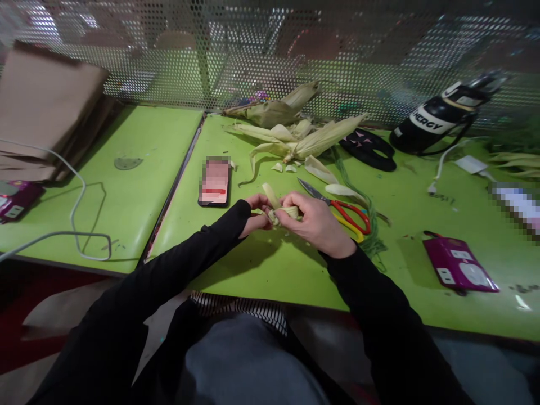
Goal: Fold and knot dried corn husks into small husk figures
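A small bundle of pale corn husk (pixel 272 197) is pinched between my two hands above the green table. My left hand (pixel 256 216) grips its left side, fingertips close to the other hand. Thumb and fingers of my right hand (pixel 310 219) close on the folded right part of the husk. One strip sticks up between the hands. Beyond them lie a pile of loose corn husks (pixel 320 140) and a few small cut pieces (pixel 290 169). Scissors (pixel 348 214) with red and yellow handles rest just right of my right hand, beside green string (pixel 371 219).
A phone (pixel 215 181) lies left of the husk pile. Brown paper bags (pixel 46 101) stand far left near a white cable (pixel 76 208). Rightward are a black bottle (pixel 434 124), a black palette-shaped piece (pixel 369 149) and a purple power strip (pixel 462 264). A perforated metal screen (pixel 261 62) borders the back.
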Demonstrator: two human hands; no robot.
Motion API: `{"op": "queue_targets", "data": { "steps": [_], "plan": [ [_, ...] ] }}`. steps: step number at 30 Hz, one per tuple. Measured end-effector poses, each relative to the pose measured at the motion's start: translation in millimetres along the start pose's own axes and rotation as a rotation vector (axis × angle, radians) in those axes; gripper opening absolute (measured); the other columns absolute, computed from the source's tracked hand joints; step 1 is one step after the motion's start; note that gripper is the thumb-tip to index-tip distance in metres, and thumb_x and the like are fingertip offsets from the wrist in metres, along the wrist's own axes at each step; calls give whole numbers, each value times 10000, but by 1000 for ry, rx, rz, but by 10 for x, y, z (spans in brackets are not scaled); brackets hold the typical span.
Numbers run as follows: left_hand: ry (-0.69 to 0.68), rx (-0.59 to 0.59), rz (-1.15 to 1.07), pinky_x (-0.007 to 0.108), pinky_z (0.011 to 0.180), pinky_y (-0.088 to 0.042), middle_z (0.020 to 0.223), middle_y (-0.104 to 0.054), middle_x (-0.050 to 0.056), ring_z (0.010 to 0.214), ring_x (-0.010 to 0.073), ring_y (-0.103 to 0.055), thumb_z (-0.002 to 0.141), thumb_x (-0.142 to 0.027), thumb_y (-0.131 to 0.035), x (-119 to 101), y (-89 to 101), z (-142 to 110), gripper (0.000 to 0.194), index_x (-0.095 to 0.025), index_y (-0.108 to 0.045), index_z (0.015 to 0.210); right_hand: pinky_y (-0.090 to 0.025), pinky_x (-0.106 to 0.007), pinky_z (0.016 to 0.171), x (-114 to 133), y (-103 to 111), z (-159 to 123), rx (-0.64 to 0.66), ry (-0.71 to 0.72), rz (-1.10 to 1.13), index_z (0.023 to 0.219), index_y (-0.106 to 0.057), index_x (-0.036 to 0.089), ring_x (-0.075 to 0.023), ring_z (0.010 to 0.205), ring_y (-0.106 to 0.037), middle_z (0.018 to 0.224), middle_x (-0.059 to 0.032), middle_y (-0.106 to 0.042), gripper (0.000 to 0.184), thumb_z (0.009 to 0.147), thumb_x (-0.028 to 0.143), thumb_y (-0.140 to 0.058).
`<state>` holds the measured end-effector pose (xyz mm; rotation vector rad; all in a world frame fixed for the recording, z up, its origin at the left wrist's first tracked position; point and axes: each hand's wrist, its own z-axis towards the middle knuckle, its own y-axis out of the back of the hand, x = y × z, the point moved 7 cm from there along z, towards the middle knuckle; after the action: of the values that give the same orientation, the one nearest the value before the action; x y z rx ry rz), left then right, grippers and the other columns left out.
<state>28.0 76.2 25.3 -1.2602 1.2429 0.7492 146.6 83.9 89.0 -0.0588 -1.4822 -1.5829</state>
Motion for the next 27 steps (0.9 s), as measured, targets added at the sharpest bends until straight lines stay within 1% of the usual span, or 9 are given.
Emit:
{"op": "queue_targets", "data": {
  "steps": [3,5,9,12,17,20,22,24,27],
  "plan": [
    [-49,19,7,261,645,-527,744,-563,-43,586,68,-591,675,-127,-748,17,-5,11,268,-141,-538,841,-305,-254,552,-35,5,-7,22,-69,16,750,-461,215,-106,554,-399,636,50,-474,181,844,284,-599],
    [-64,21,1,265,633,-532,715,-562,-46,572,71,-588,666,-172,-786,60,10,42,326,-145,-523,858,-304,-251,546,-39,15,-9,20,-66,32,780,-511,207,-103,547,-408,637,50,-500,161,850,307,-615],
    [-80,-5,-20,274,633,-540,667,-567,-52,570,81,-592,650,-294,-838,137,55,101,446,-153,-511,920,-361,-260,599,-29,48,-11,-33,-3,49,806,-588,197,-121,617,-501,710,17,-600,153,872,330,-625],
    [-89,-8,-21,274,617,-539,651,-575,-52,559,89,-599,631,-337,-852,134,61,99,486,-151,-513,926,-416,-279,675,-9,23,-10,13,46,95,826,-620,197,-148,715,-580,797,-16,-662,156,903,332,-599],
    [-73,-40,-55,255,588,-530,650,-598,-56,536,86,-602,587,-328,-878,102,76,68,501,-155,-507,877,-452,-318,765,58,29,-10,73,107,92,867,-630,199,-181,827,-621,898,-47,-690,150,932,307,-550],
    [10,-57,-101,249,603,-533,637,-606,-53,550,90,-622,607,-283,-868,146,88,74,442,-146,-508,824,-455,-334,794,87,45,-13,73,128,39,894,-620,197,-199,882,-628,952,-63,-691,112,928,252,-528],
    [91,-48,-117,257,626,-538,640,-626,-34,568,99,-637,649,-234,-839,193,80,80,373,-137,-516,809,-455,-334,788,88,53,-15,61,127,17,890,-613,199,-201,873,-628,949,-61,-690,95,921,238,-532],
    [131,-52,-120,262,639,-538,642,-643,-17,570,98,-636,695,-194,-798,217,79,84,303,-130,-526,812,-452,-329,764,78,51,-18,54,115,0,880,-606,204,-195,840,-623,924,-54,-688,85,918,237,-537],
    [84,-39,-89,259,644,-533,641,-630,-22,561,84,-616,715,-150,-768,191,66,84,247,-118,-540,806,-440,-321,739,65,36,-26,62,101,-32,863,-591,207,-190,811,-607,888,-46,-678,62,905,220,-547]
  ]
}}
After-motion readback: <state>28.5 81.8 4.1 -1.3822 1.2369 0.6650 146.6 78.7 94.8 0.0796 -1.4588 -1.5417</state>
